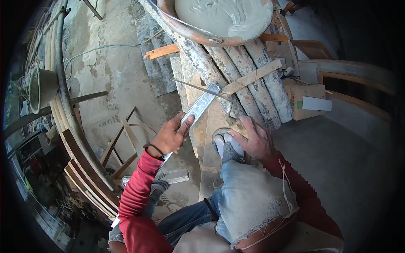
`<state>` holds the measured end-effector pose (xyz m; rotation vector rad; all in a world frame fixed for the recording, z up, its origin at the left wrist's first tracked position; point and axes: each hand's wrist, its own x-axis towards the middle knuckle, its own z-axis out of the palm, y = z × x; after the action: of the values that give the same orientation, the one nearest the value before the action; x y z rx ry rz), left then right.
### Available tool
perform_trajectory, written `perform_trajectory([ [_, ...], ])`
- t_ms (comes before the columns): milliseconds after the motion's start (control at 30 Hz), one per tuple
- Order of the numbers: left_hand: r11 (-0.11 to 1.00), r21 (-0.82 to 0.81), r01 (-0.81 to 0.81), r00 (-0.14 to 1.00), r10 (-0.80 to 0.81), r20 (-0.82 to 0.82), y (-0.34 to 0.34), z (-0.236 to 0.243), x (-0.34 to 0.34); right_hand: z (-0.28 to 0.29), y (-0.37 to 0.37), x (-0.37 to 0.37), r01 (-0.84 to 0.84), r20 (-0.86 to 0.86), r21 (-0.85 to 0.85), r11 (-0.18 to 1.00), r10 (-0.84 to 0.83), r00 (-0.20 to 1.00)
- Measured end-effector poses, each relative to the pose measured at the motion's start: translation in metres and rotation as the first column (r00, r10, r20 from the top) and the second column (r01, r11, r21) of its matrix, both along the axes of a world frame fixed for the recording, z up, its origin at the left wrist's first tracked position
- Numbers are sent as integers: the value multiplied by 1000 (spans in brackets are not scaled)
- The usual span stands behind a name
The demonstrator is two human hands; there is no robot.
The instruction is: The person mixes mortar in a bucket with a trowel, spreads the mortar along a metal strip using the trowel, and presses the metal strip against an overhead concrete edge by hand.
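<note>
My left hand (171, 133) is closed round a flat silver metal straightedge (200, 103) that slants up to the right. In my right hand (258, 140) is the handle of a trowel (202, 89). Its thin blade is seen nearly edge-on and crosses the straightedge's upper end; whether they touch I cannot tell. Beyond both hands stands a wide, orange-rimmed basin (253, 39) holding wet grey mortar (219, 14). The basin rests on several mortar-spotted round poles (249, 80). My shod foot (228, 143) is on a board below the trowel.
A wooden slat (253, 76) lies across the poles. To the right are a cardboard box (306, 99) and a curved ledge (354, 69). A bucket (42, 88) hangs by long poles (63, 76) at left. Timber pieces (114, 147) and a thin hose (105, 45) are on the floor.
</note>
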<state>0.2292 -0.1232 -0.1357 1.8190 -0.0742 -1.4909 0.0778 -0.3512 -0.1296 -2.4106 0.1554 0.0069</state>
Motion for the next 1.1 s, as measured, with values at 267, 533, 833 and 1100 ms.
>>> perform_trajectory([
  [267, 996, -4, 94, 993, -94, 74, -15, -6, -4, 10, -23, 8, 14, 18, -88, 996, -13, 1000],
  [533, 999, 4, 44, 999, -43, -19, -19, -6, -7, -21, -39, 1, -15, -65, -176, 984, 3, 998],
  [833, 999, 26, -29, 986, 33, -161, -18, -10, -6, -30, -38, -3, 57, -124, -114, 992, -71, 990],
  [1100, 1000, 9, -26, 993, 27, -118, -21, -12, -4, -30, -41, -3, -12, -54, -173, 985, 2, 999],
])
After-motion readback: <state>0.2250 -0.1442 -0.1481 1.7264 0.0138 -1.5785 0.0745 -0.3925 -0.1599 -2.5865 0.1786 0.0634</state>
